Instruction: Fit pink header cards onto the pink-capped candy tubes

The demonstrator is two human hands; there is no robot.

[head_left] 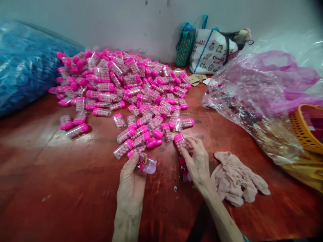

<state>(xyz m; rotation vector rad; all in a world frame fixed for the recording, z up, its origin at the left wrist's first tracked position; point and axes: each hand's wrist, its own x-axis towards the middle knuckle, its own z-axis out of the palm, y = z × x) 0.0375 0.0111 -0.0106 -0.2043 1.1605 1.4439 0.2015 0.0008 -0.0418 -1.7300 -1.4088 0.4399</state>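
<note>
My left hand (133,178) pinches a printed clear and pink sleeve (148,164) between thumb and fingers. To its right, my right hand (196,158) has its fingers round a pink-capped bottle of pink balls (179,141), cap pointing up and away. Below that bottle, partly behind the right hand, is another dark pink printed sleeve (185,168); whether the hand touches it I cannot tell. Beyond both hands lies a large heap of similar pink-capped bottles (106,87), with the nearest ones just past my left fingertips.
A blue plastic bag (27,67) bulges at the left. Against the wall stand a green dotted pouch (183,50) and a white printed bag (209,50). Clear and pink plastic (247,87), a yellow basket (302,134) and a crumpled beige cloth (234,178) are on the right.
</note>
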